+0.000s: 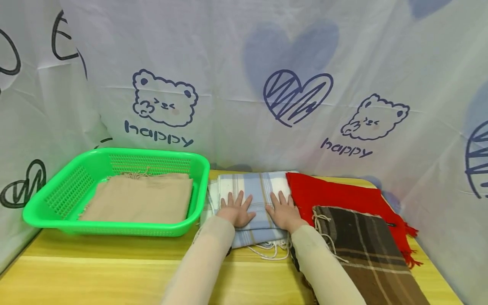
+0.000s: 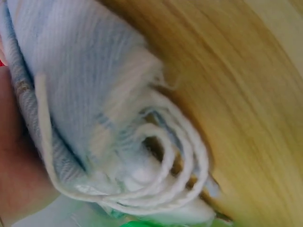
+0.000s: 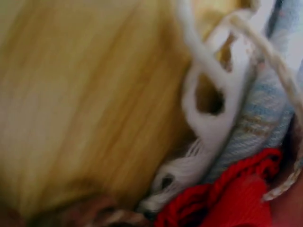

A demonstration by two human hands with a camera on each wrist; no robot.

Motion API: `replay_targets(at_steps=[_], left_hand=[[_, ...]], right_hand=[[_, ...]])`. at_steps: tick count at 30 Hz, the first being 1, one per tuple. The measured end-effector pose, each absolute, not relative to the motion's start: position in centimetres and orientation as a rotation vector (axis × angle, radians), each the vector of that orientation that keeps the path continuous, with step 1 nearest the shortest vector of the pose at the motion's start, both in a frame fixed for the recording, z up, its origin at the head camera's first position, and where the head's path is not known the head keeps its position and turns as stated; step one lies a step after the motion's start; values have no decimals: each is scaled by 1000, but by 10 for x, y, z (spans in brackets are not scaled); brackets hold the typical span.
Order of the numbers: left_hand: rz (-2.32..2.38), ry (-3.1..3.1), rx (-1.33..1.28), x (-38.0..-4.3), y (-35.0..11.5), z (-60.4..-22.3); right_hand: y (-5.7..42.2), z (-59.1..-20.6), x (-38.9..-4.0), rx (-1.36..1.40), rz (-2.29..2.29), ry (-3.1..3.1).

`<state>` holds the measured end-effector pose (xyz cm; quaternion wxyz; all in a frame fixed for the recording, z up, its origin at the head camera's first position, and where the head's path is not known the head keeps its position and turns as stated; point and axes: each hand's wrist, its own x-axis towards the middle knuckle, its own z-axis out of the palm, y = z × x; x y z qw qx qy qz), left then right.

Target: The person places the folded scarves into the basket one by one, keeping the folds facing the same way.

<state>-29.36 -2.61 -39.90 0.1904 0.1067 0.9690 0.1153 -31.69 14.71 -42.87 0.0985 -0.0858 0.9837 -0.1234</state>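
Note:
A light blue and white plaid scarf point(image 1: 253, 184) with white fringe point(image 2: 184, 137) lies folded in the middle of the table. Both hands rest palm down on it with fingers spread: my left hand point(image 1: 235, 212) on its left part, my right hand point(image 1: 285, 214) near its right edge. In the left wrist view, part of the left hand point(image 2: 21, 179) shows beside the folded layers. A red scarf point(image 1: 335, 190) lies against the blue one on the right. Partly over the red lies a dark brown plaid scarf point(image 1: 375, 250), close to the right forearm.
On the left stands a green plastic basket point(image 1: 114, 226) holding a folded beige scarf point(image 1: 142, 199). The wooden table point(image 1: 114, 271) shows in front of it. A white printed curtain point(image 1: 228, 106) hangs behind the table and along its sides.

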Motion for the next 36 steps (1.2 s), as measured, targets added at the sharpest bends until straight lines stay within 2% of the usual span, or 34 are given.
replay_targets(at_steps=[24,30,36], left_hand=[[305,2667,301,-292,-26,-386],[145,2674,404,-290,-21,-382],[56,2660,588,-289,-18,-378]], right_hand=[[153,-420,-317,-367,-299,2832],[157,-424,-329,-396,-326,2784],[146,-410,-324,-483,-270,2717]])
